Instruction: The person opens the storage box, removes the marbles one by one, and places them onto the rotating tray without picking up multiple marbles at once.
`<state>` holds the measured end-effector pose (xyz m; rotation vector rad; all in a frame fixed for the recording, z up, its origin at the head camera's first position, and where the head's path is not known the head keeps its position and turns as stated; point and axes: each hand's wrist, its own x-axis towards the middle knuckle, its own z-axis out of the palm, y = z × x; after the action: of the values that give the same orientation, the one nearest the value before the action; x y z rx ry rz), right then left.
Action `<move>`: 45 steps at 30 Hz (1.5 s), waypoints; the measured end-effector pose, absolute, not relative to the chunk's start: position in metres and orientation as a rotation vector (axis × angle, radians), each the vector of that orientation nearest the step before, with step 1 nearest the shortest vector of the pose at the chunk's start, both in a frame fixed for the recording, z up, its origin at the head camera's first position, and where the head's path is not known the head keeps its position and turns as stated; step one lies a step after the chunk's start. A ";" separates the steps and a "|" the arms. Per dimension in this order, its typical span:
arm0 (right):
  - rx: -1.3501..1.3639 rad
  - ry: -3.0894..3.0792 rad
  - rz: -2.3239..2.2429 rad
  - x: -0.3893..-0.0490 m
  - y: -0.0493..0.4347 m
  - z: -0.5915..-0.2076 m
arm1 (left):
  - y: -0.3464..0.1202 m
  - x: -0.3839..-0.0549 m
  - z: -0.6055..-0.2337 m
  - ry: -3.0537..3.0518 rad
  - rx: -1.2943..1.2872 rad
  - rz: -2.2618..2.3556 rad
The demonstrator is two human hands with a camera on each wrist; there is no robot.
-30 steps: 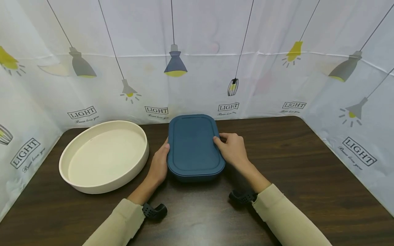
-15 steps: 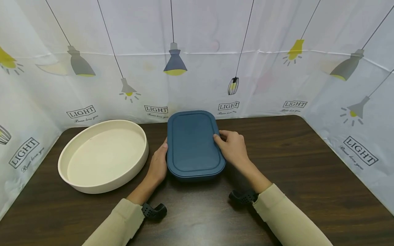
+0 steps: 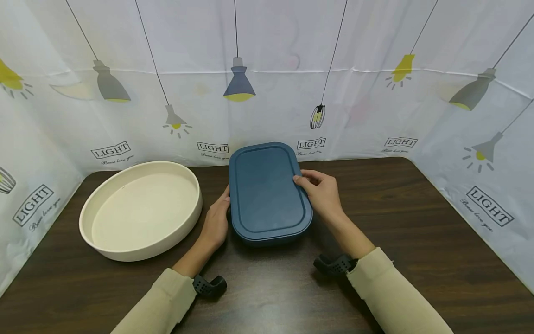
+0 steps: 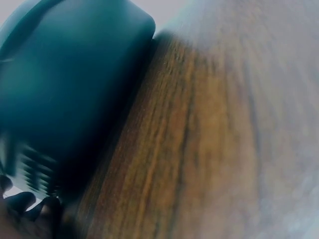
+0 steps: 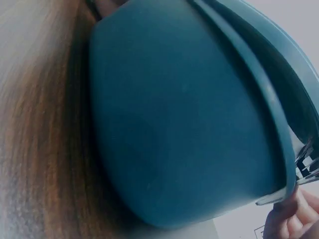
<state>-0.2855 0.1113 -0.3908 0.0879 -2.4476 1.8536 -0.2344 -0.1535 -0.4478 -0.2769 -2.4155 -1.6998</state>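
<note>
A dark blue rectangular lunch box (image 5: pixel 169 114) stands on the table, its flat lid (image 3: pixel 269 185) tilted with the far end higher. In the right wrist view a gap shows between the lid and the box's rim. My right hand (image 3: pixel 324 194) pinches the lid's right edge, thumb on top; its other fingers are partly hidden beneath the edge. On the opposite side my left hand (image 3: pixel 215 223) holds the wall of the box, its fingertips out of sight in the head view. What lies inside the box is hidden.
A large round cream tray (image 3: pixel 196 215) with a raised rim stands left of the box, close to my left hand. The dark wood table (image 3: pixel 417 222) ends at a white curtain (image 3: pixel 267 111) printed with lamps. Black wrist bands (image 3: pixel 208 286) sit by both sleeves.
My right hand has moved a little up and to the right. The lid's far end has risen with it and swung slightly right. My left hand has stayed at the box's side.
</note>
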 end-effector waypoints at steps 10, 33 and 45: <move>-0.041 -2.397 2.155 -0.289 0.118 -0.387 | -0.152 -0.235 -0.447 -2.442 -0.231 -1.662; -0.213 -1.931 2.429 -0.291 0.179 -0.365 | -0.149 -0.233 -0.446 -2.475 -0.100 -1.765; -0.252 -1.909 2.372 -0.290 0.234 -0.382 | -0.147 -0.231 -0.444 -2.484 -0.122 -1.777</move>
<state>-0.2895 0.2340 -0.3817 -0.2524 -1.9094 2.3721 -0.2305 -0.1472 -0.4440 -0.1223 -2.4836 -1.7769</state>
